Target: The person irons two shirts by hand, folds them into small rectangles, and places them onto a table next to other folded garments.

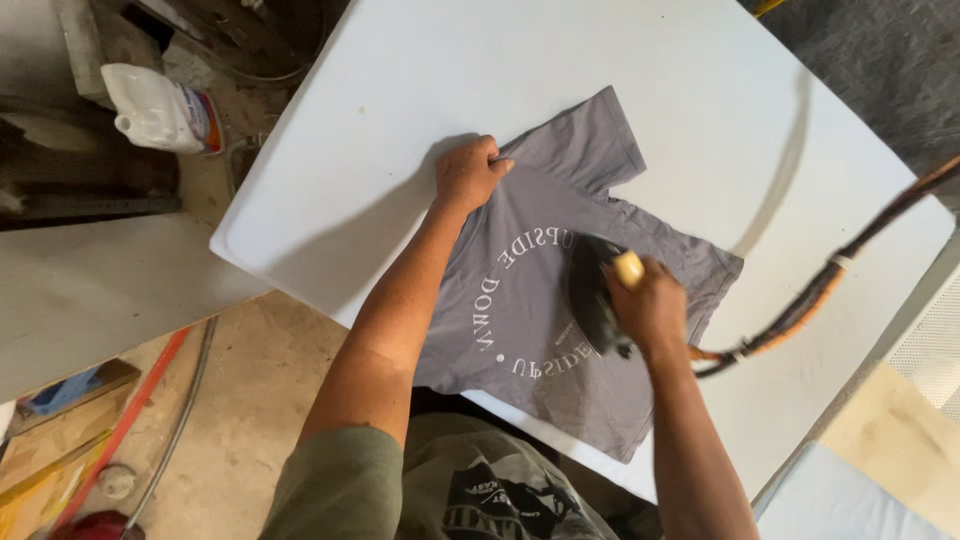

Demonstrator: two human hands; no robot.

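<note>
1. Far left of both hands, a white plastic jug [160, 108] with a coloured label lies on its side on a cluttered surface, well apart from the white table [400, 120].
2. The left hand [468, 172] is a closed grip, fingers curled, pinching the upper edge of the grey short-sleeved T-shirt with a white printed ring [540, 300].
3. The T-shirt lies spread flat on the table, running from the left grip across to just under the right grip; one sleeve points away from the left grip toward the table's far side.
4. The right hand [652, 302] is a closed grip wrapped around the pale handle of a dark iron [597, 295], whose sole rests on the shirt beside the printed ring.
5. Right of that grip, a braided orange-and-black cord [820, 285] trails across the table's edge.
</note>
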